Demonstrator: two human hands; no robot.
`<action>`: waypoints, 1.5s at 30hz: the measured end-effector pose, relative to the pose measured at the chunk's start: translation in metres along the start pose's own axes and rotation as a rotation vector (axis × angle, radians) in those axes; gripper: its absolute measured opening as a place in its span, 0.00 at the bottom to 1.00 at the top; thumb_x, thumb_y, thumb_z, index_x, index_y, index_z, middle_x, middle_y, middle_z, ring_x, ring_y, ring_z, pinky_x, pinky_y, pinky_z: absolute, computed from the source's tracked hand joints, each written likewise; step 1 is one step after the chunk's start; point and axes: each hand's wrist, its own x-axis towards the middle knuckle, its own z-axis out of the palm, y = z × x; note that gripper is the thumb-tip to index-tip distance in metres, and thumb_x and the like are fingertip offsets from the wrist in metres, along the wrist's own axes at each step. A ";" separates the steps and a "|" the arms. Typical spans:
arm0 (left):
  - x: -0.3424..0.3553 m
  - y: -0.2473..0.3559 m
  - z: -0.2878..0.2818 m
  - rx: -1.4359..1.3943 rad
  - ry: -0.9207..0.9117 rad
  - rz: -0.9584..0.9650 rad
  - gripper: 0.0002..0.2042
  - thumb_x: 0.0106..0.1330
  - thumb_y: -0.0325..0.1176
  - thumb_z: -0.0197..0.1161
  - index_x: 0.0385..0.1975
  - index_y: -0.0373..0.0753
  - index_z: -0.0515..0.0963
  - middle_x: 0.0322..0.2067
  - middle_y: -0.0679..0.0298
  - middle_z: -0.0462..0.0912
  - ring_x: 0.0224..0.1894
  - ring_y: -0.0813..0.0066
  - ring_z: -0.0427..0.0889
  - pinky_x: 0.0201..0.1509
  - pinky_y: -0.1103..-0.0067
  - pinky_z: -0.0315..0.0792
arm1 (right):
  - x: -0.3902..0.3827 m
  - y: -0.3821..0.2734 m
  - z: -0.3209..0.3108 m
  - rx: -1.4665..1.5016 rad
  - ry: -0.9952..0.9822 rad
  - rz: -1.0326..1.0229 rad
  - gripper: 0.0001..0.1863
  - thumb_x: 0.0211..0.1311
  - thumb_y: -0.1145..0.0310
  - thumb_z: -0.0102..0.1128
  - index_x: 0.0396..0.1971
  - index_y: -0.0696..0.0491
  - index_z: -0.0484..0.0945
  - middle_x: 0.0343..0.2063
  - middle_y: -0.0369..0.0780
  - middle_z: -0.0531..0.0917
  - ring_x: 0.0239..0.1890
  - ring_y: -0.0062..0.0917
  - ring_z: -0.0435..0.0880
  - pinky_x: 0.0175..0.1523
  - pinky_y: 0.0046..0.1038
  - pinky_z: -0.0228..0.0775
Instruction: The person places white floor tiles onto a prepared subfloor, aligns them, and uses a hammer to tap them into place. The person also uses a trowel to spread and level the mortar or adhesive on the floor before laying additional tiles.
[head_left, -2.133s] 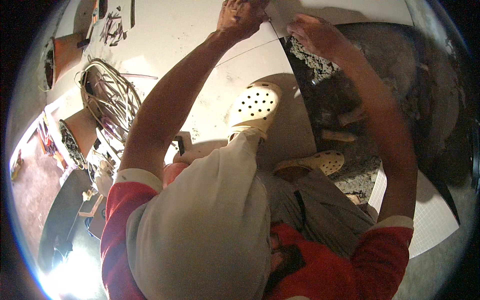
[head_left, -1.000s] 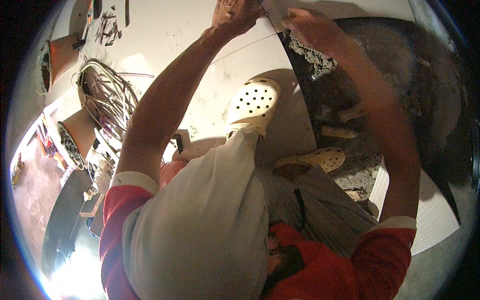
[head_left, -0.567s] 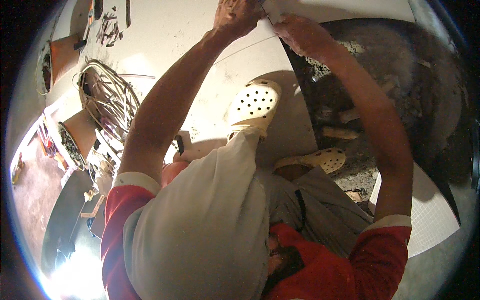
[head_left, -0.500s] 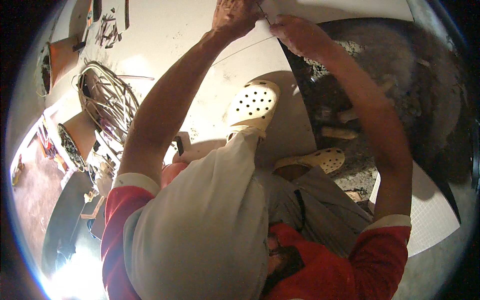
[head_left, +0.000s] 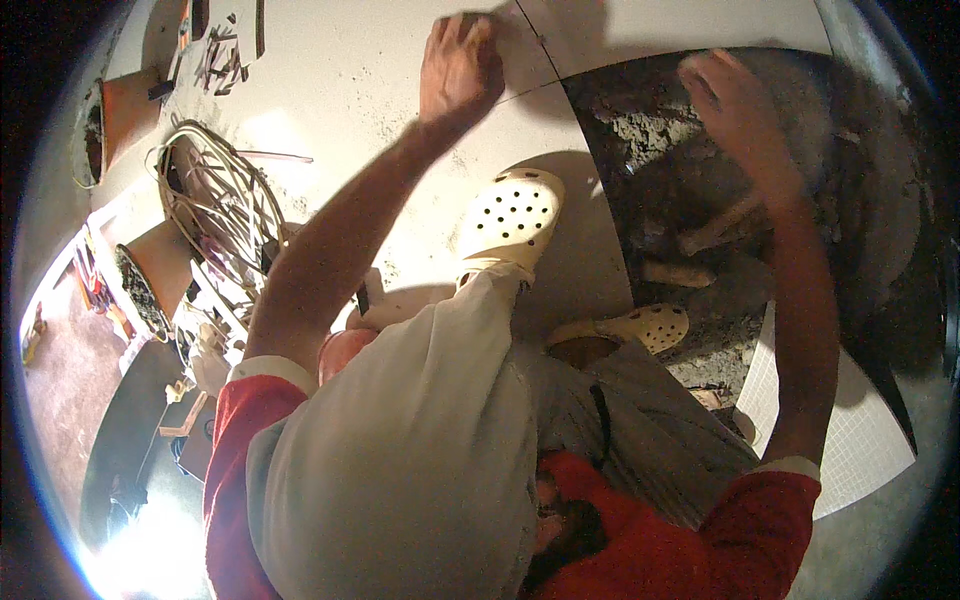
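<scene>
My left hand [head_left: 462,72] is closed, its fingers curled in over a large pale floor tile [head_left: 380,110]; what they hold, if anything, is hidden. Just right of it, a thin dark joint [head_left: 538,38] runs between tiles, meeting the tile corner at the edge of a dark, untiled patch [head_left: 650,190]. Over that rough patch hovers my right hand [head_left: 735,105], slightly blurred, its fingers loosely bent and apart with nothing visible in them. My foot, in a cream clog with holes [head_left: 515,215], rests on the tile between my arms.
Coiled pale cable [head_left: 215,190] lies at left beside orange-sided pieces [head_left: 130,110] and scattered dark strips [head_left: 222,60]. A tile with a gridded underside [head_left: 845,430] leans at lower right. Wooden-looking pieces [head_left: 678,273] lie in the rough patch. A bright lamp [head_left: 150,545] glares at lower left.
My hands were together at the tile joint and have parted. My right hand moved right and nearer, over the dark patch; my left hand drew back slightly from the joint.
</scene>
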 end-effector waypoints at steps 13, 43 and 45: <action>-0.051 0.100 -0.050 -0.060 -0.870 -0.073 0.10 0.73 0.34 0.56 0.41 0.36 0.82 0.38 0.47 0.88 0.41 0.54 0.89 0.42 0.60 0.83 | -0.102 -0.032 -0.042 0.016 -0.164 0.217 0.08 0.71 0.66 0.60 0.45 0.51 0.82 0.44 0.42 0.83 0.51 0.43 0.82 0.56 0.40 0.73; 0.118 -0.109 -0.048 0.087 -0.269 0.056 0.33 0.77 0.54 0.54 0.78 0.50 0.57 0.80 0.57 0.47 0.81 0.55 0.48 0.83 0.59 0.50 | 0.075 0.031 0.040 -0.100 0.283 0.235 0.11 0.77 0.72 0.51 0.53 0.59 0.75 0.47 0.52 0.80 0.56 0.48 0.77 0.63 0.47 0.68; 0.174 -0.130 -0.033 0.192 -0.232 0.155 0.38 0.74 0.60 0.55 0.79 0.52 0.54 0.81 0.58 0.44 0.82 0.56 0.43 0.85 0.60 0.43 | 0.107 0.038 0.047 -0.156 0.322 0.369 0.12 0.77 0.72 0.52 0.54 0.59 0.75 0.48 0.52 0.80 0.56 0.48 0.76 0.63 0.47 0.67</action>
